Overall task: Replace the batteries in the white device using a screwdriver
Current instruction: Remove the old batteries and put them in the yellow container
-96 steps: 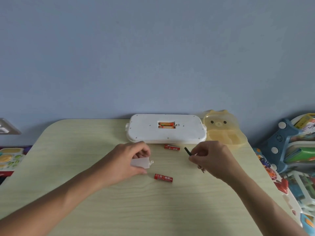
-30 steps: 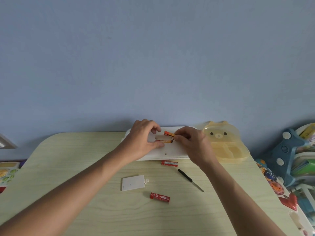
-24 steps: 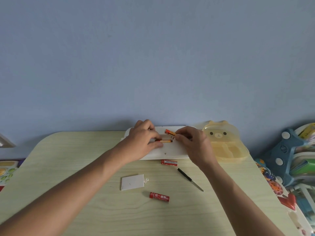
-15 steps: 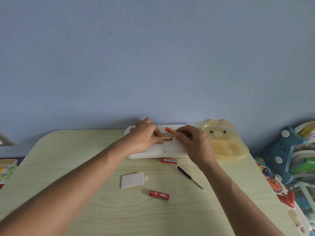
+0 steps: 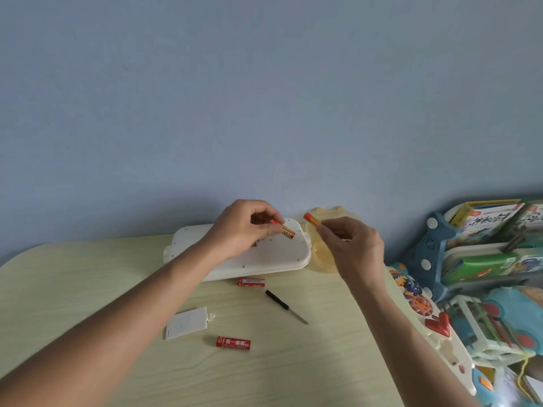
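Observation:
The white device [image 5: 282, 254] lies face down at the table's far side. Above it, my left hand [image 5: 244, 230] pinches an orange battery [image 5: 285, 229]. To the right, my right hand [image 5: 349, 245] holds a second orange battery [image 5: 312, 220] raised above the device's right end. The left hand mostly hides the battery compartment. Two red batteries rest on the table, one just in front of the device [image 5: 251, 282] and one nearer me [image 5: 233, 343]. The white compartment cover [image 5: 186, 323] and a small black-handled screwdriver [image 5: 286, 306] lie between them.
A translucent yellow bear-shaped box [image 5: 321, 255] sits behind my right hand at the device's right end. Colourful toys and books [image 5: 482, 259] crowd the right side beyond the table [image 5: 88, 289] edge. A blue wall rises behind.
Both hands lifted away from the compartment, each carrying an orange battery out of the device. The view shifted left, so the device sits further right and tilted.

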The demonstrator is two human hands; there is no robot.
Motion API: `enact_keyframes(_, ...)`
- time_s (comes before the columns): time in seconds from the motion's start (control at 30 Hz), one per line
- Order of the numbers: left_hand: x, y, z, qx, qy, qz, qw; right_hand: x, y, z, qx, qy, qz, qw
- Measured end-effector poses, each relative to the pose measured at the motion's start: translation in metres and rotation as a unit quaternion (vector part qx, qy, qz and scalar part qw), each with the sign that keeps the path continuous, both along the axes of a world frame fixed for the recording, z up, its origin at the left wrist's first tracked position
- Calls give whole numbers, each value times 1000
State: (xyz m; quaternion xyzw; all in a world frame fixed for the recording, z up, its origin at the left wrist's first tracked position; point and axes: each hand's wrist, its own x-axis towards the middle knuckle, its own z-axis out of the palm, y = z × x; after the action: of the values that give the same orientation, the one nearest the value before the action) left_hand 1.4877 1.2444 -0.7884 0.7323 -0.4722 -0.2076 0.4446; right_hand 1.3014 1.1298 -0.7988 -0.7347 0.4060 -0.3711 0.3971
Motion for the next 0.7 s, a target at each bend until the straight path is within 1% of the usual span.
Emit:
enact_keyframes(0.1, -25, -28, -1, 14, -7, -25, 1000, -28, -11, -6, -42, 47, -54, 997)
enact_keyframes(0.17, -41, -43, -3, 28, -18, -49, 998, -41, -13, -13, -63, 71, -60, 994)
enact_keyframes(0.37, -69, -68, -13, 76, -72, -65, 992, -52, -14, -34, -188, 128, -22, 973)
enact_keyframes(0.47, -74, -72, -16, 109, -116, -47, 986, -52, -17, -42, -232, 143, -6, 962)
enact_keyframes(0.6, -77, -75, -21, 123, -175, -44, 976, -53, -24, -48, -252, 171, 7, 953)
enact_keyframes(0.7, -79, -74, -22, 92, -217, -52, 970, -54, -26, -53, -261, 172, 9, 950)
